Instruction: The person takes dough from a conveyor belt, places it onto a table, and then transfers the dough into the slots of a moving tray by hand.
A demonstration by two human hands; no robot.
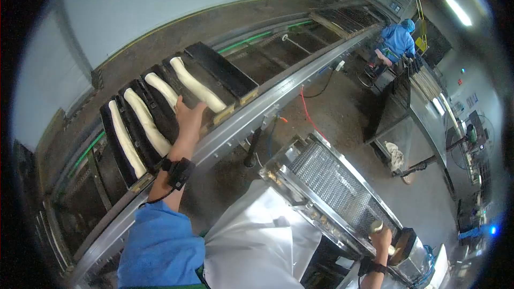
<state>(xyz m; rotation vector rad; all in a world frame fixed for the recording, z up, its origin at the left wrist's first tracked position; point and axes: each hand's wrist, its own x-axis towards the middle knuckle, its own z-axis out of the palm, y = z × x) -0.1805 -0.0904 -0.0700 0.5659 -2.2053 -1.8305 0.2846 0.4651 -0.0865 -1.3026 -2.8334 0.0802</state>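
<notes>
My left hand (pixel 188 116) is over the black tins at the left, fingers apart, at the near end of a dough strip (pixel 160 88). Other long pale dough strips lie in the tins beside it, one to the right (pixel 195 86) and two to the left (pixel 140 120) (pixel 126 139). The rightmost tin (pixel 222 69) holds no dough. At the lower right my right hand (pixel 381 237) is closed around a pale piece of dough (pixel 377 226), at the end of a metal mesh conveyor (pixel 337 182).
A long metal rail (pixel 278 96) runs beside the tins. Farther off, a person in blue (pixel 397 40) stands by a steel table (pixel 412 112) with a cloth (pixel 395 155) below. A red hose (pixel 308 109) hangs from the rail.
</notes>
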